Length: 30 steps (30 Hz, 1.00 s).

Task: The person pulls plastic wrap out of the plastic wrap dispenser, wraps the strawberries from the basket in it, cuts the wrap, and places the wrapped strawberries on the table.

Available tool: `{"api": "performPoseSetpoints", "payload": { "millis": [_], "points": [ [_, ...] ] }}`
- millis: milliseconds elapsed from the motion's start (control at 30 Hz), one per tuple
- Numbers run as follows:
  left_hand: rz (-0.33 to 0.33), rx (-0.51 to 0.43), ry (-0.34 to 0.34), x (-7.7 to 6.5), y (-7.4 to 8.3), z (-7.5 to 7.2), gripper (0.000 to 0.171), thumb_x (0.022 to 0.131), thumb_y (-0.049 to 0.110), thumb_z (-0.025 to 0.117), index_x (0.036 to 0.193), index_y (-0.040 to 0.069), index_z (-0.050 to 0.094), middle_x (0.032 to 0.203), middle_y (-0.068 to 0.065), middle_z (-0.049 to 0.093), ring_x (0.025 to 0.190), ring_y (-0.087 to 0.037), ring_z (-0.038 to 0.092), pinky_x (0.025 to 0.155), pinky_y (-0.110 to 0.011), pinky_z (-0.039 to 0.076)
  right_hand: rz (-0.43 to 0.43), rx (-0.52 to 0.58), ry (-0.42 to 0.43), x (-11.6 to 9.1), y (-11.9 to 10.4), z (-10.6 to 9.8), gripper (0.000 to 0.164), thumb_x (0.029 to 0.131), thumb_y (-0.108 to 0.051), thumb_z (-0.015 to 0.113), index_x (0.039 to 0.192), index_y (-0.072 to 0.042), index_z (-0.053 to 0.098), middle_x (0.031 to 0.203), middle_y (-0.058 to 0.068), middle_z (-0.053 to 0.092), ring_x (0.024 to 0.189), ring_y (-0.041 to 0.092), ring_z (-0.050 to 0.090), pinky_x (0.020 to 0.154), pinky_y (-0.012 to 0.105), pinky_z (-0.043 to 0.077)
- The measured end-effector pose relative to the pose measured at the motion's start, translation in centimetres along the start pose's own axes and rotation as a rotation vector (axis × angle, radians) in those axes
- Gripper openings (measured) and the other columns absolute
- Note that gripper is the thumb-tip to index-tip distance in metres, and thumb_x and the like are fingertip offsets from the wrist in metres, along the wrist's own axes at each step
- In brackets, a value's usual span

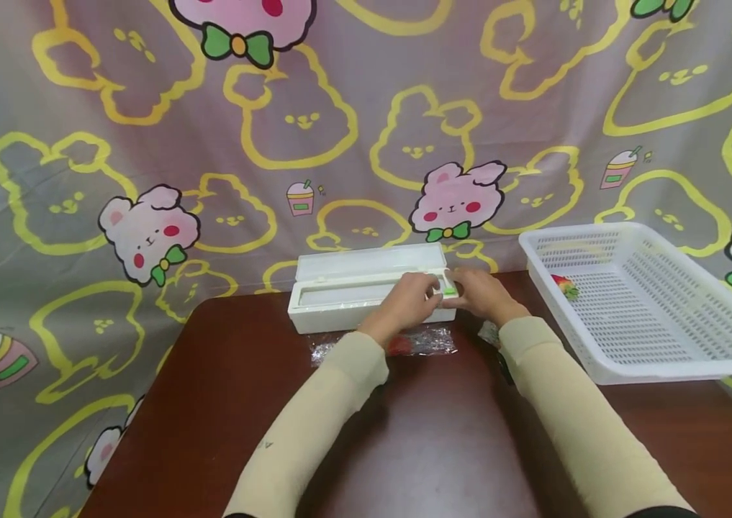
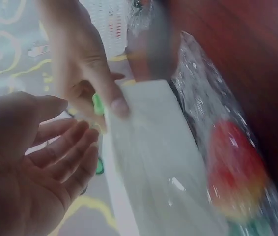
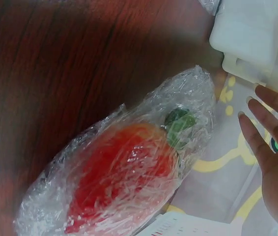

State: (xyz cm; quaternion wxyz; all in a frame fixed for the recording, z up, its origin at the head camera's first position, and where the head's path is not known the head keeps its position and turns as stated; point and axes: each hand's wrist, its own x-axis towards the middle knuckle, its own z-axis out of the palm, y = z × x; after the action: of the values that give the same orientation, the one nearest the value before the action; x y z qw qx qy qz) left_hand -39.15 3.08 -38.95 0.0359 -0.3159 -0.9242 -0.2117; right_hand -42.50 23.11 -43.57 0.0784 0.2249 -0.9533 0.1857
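Note:
A long white cling film dispenser box (image 1: 333, 319) stands at the back of the table, its clear lid (image 1: 372, 262) raised. My right hand (image 1: 481, 293) holds the box's right end, thumb on the front face, fingers behind, near a small green slider (image 1: 449, 291). My left hand (image 1: 407, 302) is beside that end; in the left wrist view its fingers are loosely bent with nothing visible between them. In front of the box lies a red and yellow fruit (image 2: 235, 169) wrapped in clear film. Another film-wrapped red fruit with a green leaf (image 3: 124, 172) lies near my right wrist.
A white perforated basket (image 1: 657, 370) stands at the right of the dark brown table (image 1: 430, 446), with a small red fruit (image 1: 565, 288) with green leaves inside it. Behind the table hangs a patterned cloth (image 1: 366, 137).

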Motion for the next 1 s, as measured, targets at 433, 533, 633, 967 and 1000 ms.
{"api": "performPoseSetpoints", "payload": {
  "millis": [433,533,633,967,1000],
  "points": [
    [-0.183,-0.124,0.227,3.3,0.4,3.6,0.034,0.087,0.012,0.077,0.057,0.014,0.062,0.053,0.008,0.049,0.055,-0.010,0.045,0.050,-0.020,0.035,0.014,-0.006,0.000,0.2,-0.6,0.1,0.024,0.088,-0.030,0.082,0.102,-0.015,0.069,0.086,0.004,0.062,0.080,0.025,0.059,0.075,0.046,0.054],
    [-0.232,-0.144,0.261,3.5,0.8,4.1,0.043,0.087,0.017,0.078,0.052,0.015,0.053,0.050,0.008,0.042,0.053,-0.010,0.042,0.047,-0.021,0.032,0.016,-0.012,-0.004,0.1,-0.5,0.0,0.021,0.088,-0.028,0.081,0.095,-0.015,0.066,0.085,0.004,0.060,0.079,0.026,0.058,0.074,0.047,0.052],
    [-0.267,-0.110,0.283,3.8,1.1,4.5,0.049,0.087,0.023,0.077,0.050,0.016,0.046,0.050,0.008,0.038,0.053,-0.012,0.042,0.046,-0.024,0.030,0.008,-0.009,-0.009,0.0,-0.4,-0.1,0.020,0.088,-0.024,0.080,0.091,-0.016,0.062,0.084,0.004,0.058,0.079,0.026,0.057,0.073,0.047,0.050],
    [-0.274,0.029,0.266,3.6,0.9,4.4,0.044,0.089,0.020,0.072,0.054,0.016,0.045,0.056,0.003,0.043,0.056,-0.016,0.047,0.048,-0.029,0.034,0.039,-0.041,-0.027,0.0,-0.8,0.1,0.024,0.091,-0.031,0.078,0.102,-0.014,0.065,0.086,0.004,0.059,0.080,0.026,0.058,0.075,0.050,0.053],
    [-0.269,0.042,0.257,3.4,0.9,4.3,0.044,0.090,0.020,0.072,0.055,0.016,0.046,0.056,0.003,0.043,0.056,-0.016,0.047,0.048,-0.029,0.034,0.044,-0.047,-0.028,-0.1,-0.8,0.1,0.028,0.091,-0.034,0.078,0.105,-0.013,0.066,0.087,0.004,0.060,0.081,0.026,0.059,0.076,0.051,0.053]
  ]
}}
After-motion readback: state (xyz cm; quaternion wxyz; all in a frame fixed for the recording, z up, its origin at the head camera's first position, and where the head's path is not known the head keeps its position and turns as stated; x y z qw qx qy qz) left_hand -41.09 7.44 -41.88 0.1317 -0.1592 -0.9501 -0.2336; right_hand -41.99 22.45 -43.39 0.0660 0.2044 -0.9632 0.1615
